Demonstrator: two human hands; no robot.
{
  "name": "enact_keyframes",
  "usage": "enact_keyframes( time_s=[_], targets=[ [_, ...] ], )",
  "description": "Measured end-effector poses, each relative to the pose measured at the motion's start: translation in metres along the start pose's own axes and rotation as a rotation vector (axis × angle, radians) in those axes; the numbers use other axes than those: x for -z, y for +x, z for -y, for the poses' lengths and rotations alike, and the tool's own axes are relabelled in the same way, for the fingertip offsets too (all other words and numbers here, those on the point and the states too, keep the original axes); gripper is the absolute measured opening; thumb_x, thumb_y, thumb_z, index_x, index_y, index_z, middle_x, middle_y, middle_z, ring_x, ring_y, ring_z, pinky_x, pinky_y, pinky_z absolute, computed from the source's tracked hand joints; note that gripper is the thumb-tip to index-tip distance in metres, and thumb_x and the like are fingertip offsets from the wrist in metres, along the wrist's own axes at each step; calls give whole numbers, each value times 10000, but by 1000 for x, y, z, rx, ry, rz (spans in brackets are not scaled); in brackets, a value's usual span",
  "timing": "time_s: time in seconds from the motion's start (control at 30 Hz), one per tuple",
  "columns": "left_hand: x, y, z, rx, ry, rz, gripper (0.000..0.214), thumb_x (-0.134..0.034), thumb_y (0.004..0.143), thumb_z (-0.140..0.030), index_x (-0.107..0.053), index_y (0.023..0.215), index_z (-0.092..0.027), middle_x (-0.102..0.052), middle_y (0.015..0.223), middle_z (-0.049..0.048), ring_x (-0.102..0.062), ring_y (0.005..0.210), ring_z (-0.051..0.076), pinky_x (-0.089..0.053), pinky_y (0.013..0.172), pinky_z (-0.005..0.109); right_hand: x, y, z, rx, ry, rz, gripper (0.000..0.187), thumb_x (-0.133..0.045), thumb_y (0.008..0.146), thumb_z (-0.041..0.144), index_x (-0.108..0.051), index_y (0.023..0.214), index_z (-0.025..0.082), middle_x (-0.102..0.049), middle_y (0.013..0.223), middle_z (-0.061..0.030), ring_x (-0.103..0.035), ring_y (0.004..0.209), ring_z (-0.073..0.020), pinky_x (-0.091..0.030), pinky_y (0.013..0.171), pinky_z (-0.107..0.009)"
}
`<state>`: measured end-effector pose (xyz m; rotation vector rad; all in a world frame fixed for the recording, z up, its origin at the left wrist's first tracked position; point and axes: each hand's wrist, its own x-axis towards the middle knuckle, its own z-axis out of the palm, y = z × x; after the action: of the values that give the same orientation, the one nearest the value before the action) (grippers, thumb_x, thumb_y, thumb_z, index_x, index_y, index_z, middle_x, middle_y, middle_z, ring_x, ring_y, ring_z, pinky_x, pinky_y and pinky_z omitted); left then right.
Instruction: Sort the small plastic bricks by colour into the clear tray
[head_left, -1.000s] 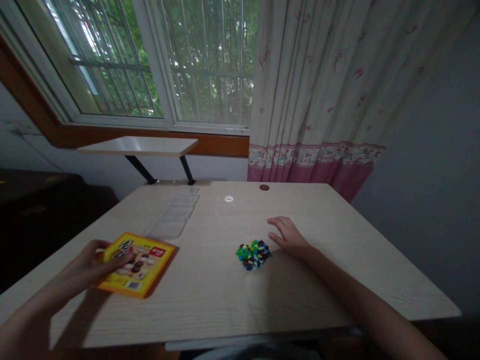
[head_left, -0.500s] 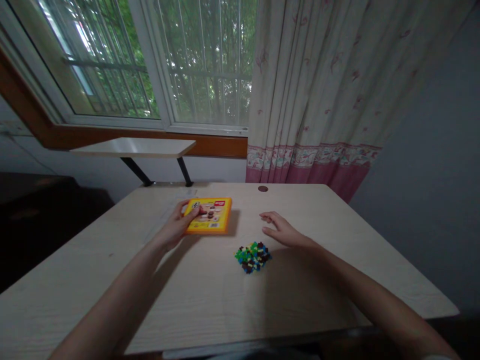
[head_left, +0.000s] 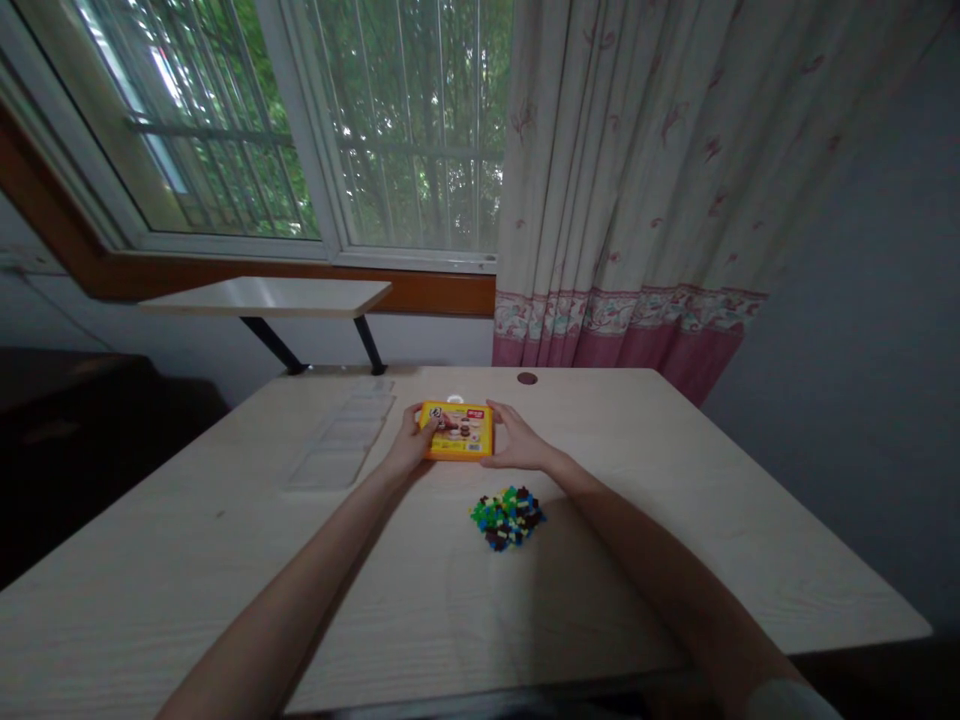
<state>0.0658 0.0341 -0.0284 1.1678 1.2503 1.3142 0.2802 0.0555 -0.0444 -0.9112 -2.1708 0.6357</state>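
A flat yellow plastic box (head_left: pixel 469 440) with a printed label on its top face is held above the table. My left hand (head_left: pixel 412 440) grips its left side, the thumb lying over the label. At the right edge, my right hand (head_left: pixel 517 440) closes round the corner, thumb low and fingers high. Nearer to me lies a small pile of mixed green, blue, yellow and dark brown plastic pieces (head_left: pixel 506 518). Left of the box, a clear plastic tray (head_left: pixel 337 445) with several compartments rests on the table.
The pale wooden table (head_left: pixel 187 580) reaches to the wall under the window. A raised white shelf (head_left: pixel 277 295) on black legs stands at the back left. A white ring-shaped thing (head_left: pixel 455 399) shows just behind the box. A curtain (head_left: pixel 615 250) hangs at the back right.
The yellow box has moved right in my left hand, uncovering the clear tray. My right hand has moved left from free air onto the box's right edge.
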Motion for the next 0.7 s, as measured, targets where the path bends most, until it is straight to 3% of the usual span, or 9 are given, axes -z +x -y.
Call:
enact_keyframes(
  time_s=[0.13,0.27,0.33,0.43,0.7],
  targets=[
    [17,-5,-5,-89,142,202,631,-585,745,-414,-308,1256,-168,-549,1160,154,-607,938,218,-497,812,371,0,-6,4,25,-83,-27,988,-736,518,414,-261,1338,135,-360,1281,-145,-345,1201,-249,-278,1023,-371],
    [36,-6,-13,-265,498,395,886,-742,519,-420,-364,1265,-128,-524,1211,154,-529,1066,287,-446,884,388,2,-7,6,6,-140,-16,986,-735,501,405,-276,1329,130,-379,1275,-149,-357,1187,-264,-283,1014,-387],
    [42,-6,-14,-310,697,384,903,-751,456,-443,-426,1234,-120,-546,1186,153,-505,1088,324,-420,898,413,2,-7,6,6,-154,-8,977,-734,501,401,-286,1323,121,-383,1277,-150,-370,1175,-261,-292,1009,-380],
    [44,-6,-11,-332,866,329,879,-718,474,-486,-448,1227,-124,-537,1199,157,-471,1120,347,-384,917,437,2,-7,4,18,-171,5,909,-728,512,395,-342,1287,120,-415,1249,-141,-397,1148,-248,-307,997,-367],
    [45,-4,-5,-314,859,323,869,-706,498,-460,-425,1252,-131,-502,1240,156,-440,1143,356,-354,939,463,6,-7,4,55,-248,48,794,-707,554,436,-431,1233,131,-448,1227,-131,-407,1143,-240,-313,990,-365]
  ],
)
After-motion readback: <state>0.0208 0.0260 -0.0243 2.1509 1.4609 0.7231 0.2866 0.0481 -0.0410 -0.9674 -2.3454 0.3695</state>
